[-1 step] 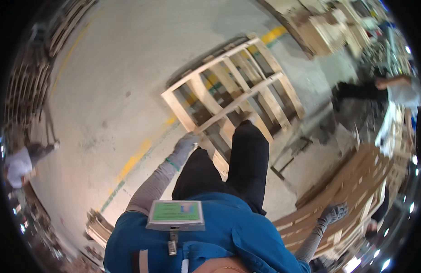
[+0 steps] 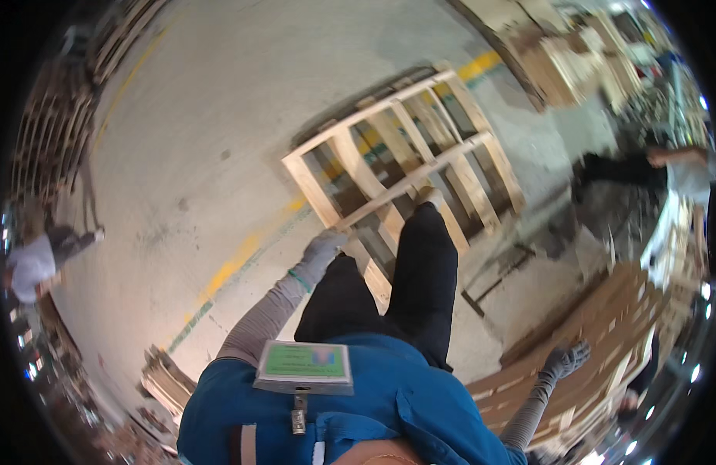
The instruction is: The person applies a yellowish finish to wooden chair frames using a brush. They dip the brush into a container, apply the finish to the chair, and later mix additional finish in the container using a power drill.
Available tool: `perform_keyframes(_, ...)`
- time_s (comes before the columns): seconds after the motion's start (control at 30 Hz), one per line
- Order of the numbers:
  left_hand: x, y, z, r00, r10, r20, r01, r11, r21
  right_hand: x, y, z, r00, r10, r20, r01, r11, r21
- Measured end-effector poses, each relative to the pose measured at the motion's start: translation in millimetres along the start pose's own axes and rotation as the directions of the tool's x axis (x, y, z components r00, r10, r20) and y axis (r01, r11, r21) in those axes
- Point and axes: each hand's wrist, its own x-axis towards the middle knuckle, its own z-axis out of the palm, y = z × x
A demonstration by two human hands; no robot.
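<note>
Pale slatted wooden pallet | just ahead of my grey-gloved left fingers, which appear at its edge, grip unclear | my dark-grey-gloved right fingers loosely parted, seemingly empty | best: firm, level hold

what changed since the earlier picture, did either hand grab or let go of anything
Only slight shifts: the wooden pallet and the floor under it both sit a little further right and lower in the picture, which suggests the camera moved. I see nothing newly grabbed or let go. The left hand stays at the pallet's edge, the right hand out to the side.
</note>
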Motion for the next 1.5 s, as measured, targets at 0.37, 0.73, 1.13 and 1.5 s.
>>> perform_keyframes(0.37, 142.4, -90.4, 38.8, 0.937, -0.305, -0.169, 0.244, 0.92, -0.308, 128.2, -579.2, 50.8, 0.398, -0.909, 0.121, 0.656, 0.374, 0.655)
perform_keyframes(0.73, 180.1, -258.4, 107.7, 0.817, -0.403, -0.413, 0.235, 0.886, -0.4, 59.2, -858.8, 167.7, 0.307, -0.922, 0.237, 0.233, 0.315, 0.92)
perform_keyframes(1.13, 250.1, -191.9, 87.9, 0.784, -0.476, -0.398, -0.372, 0.153, -0.916, 62.6, -753.9, 115.0, 0.155, -0.975, 0.157, 0.175, 0.184, 0.967)
perform_keyframes(1.5, 33.7, -179.6, 24.5, 0.885, -0.229, -0.405, -0.353, 0.237, -0.905, -9.2, -473.0, -99.5, 0.294, -0.929, 0.224, 0.109, 0.266, 0.958)
